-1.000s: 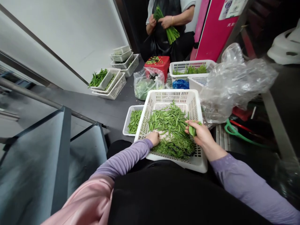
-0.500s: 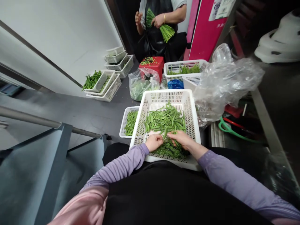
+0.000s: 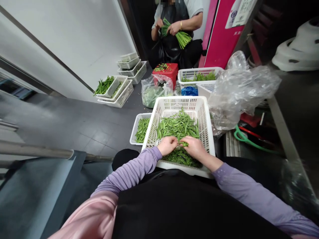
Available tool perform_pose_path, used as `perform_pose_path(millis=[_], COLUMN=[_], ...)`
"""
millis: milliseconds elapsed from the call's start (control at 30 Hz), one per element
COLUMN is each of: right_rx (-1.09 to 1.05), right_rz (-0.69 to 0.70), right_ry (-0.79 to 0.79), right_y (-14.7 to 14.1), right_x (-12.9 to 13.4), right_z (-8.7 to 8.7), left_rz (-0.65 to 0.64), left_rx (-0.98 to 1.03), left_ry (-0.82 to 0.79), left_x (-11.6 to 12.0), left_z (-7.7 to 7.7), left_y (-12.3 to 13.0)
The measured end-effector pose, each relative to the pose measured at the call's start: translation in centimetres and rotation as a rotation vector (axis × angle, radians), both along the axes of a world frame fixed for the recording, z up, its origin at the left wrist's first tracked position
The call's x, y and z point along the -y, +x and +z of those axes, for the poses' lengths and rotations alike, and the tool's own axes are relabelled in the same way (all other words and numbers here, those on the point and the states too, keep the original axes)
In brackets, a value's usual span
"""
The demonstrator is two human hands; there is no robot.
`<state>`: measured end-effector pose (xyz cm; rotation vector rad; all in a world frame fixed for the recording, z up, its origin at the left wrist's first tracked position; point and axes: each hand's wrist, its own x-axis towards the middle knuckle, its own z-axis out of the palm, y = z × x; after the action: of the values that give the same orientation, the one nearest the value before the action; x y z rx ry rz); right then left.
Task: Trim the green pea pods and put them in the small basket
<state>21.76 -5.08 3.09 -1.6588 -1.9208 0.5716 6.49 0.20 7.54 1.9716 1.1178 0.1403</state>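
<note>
My left hand (image 3: 168, 145) is closed, its thumb and forefinger pinched at the tip of a pea pod that the fingers largely hide. Right against it, my right hand (image 3: 195, 148) is closed around a few green pea pods (image 3: 183, 144). Both hands are over a large white plastic basket (image 3: 210, 129) on my lap. Flat pea pods (image 3: 178, 124) are heaped in its far part. Under and behind my hands, at the near end, is a pile of darker, finer green trimmings (image 3: 181, 157).
A smaller white basket of pods (image 3: 142, 129) stands to the left. Beyond are a clear bag of greens (image 3: 153, 93), a red stool (image 3: 171, 71) and a co-worker (image 3: 174, 28) holding long green stalks. Crumpled plastic bags (image 3: 239, 89) lie right, near green-handled scissors (image 3: 240, 134).
My hands have come together, and the pod seen between them is now mostly covered by fingers. The co-worker's raised hand has lowered to the stalks. The view has shifted slightly.
</note>
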Motion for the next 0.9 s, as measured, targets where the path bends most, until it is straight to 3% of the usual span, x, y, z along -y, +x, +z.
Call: perform_pose_path(millis=[200, 367, 467, 567, 700, 800, 900], right_rx=[0.024, 0.006, -0.158, -0.358, -0.537, -0.697, -0.737], right_rz=[-0.012, -0.016, -0.016, -0.124, -0.374, -0.412, -0.324], right_ry=[-0.004, 0.014, 0.047, 0.055, -0.173, -0.285, -0.35], right_y=[0.2, 0.1, -0.1, 0.1, 0.9, 1.0, 0.7], right_x=[0.0, 0.2, 0.2, -0.2, -0.8, -1.0, -0.9], right_z=[0.6, 0.5, 0.5, 0.7, 0.6, 0.2, 0.0], left_rz=[0.037, 0.005, 0.04, 0.026, -0.051, -0.077, -0.202], left_rx=[0.097, 0.103, 0.05, -0.198, -0.512, -0.399, -0.153], left_ry=[-0.16, -0.093, -0.072, -0.046, -0.055, -0.035, -0.074], left_x=[0.4, 0.0, -0.2, -0.3, -0.4, -0.4, -0.6], left_z=[0.2, 0.5, -0.8, -3.2, -5.2, -4.0, -1.6], left_y=[-0.2, 0.2, 0.2, -0.8, -3.3, -3.8, -2.6])
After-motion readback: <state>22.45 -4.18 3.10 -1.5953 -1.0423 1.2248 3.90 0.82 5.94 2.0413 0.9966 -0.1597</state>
